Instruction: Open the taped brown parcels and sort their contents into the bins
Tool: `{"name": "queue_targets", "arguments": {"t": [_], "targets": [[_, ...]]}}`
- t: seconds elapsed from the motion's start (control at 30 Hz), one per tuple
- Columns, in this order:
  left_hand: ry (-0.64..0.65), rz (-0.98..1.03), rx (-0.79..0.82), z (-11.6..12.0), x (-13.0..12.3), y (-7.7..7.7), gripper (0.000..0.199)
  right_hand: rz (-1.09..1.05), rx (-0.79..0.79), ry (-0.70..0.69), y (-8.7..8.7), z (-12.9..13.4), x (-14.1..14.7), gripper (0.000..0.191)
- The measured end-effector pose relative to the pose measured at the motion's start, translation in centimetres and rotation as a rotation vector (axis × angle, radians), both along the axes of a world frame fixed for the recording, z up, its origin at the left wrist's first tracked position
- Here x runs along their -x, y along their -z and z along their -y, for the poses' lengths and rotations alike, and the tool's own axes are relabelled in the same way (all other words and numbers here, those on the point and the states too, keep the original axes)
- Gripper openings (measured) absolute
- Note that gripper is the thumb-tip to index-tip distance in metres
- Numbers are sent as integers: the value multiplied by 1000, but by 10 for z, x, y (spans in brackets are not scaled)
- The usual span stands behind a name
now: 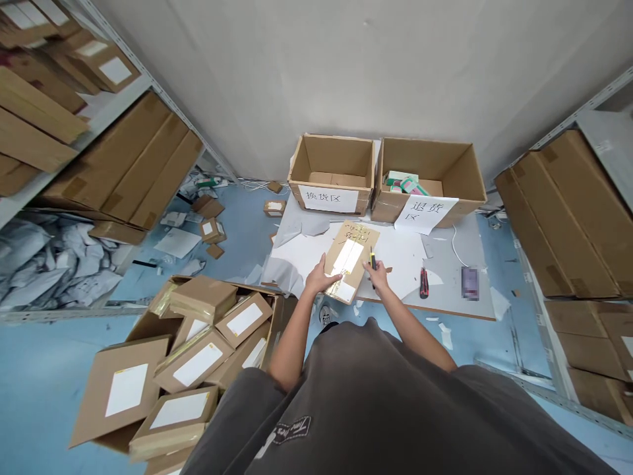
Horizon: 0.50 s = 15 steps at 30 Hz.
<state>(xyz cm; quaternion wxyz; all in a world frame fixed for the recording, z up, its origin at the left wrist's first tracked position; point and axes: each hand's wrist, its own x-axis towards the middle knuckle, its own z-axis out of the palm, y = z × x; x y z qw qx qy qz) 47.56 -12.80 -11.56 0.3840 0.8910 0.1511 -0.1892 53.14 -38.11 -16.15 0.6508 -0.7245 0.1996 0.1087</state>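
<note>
A flat cardboard box (366, 254) with a white label, clear tape and handwriting is tilted over the front of the table. My left hand (320, 277) grips its left edge, thumb across the front. In my right hand (378, 276), closed beside the box's right edge, is a yellow and black utility knife (372, 258) pointing away from me. Whether its blade touches the box I cannot tell. To the right a red and black utility knife (424, 284) lies on the table.
Two open cartons with handwritten paper signs, a left carton (329, 161) and a right carton (425, 158) holding small boxes, stand at the table's back. A large carton (279, 316) heaped with parcels is on the left. Shelves flank both sides. A pixelated purple item (470, 284) lies far right.
</note>
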Motion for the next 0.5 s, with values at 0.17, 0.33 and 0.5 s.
{"name": "queue_targets", "arguments": {"t": [0.17, 0.33, 0.5], "targets": [[-178, 96, 105, 36, 4, 2, 110, 51, -121, 95, -7, -5, 5, 65], [-430, 221, 584, 57, -2, 26, 89, 186, -60, -21, -22, 5, -36, 58], [-629, 140, 861, 52, -6, 68, 95, 174, 22, -172, -20, -14, -44, 55]]}}
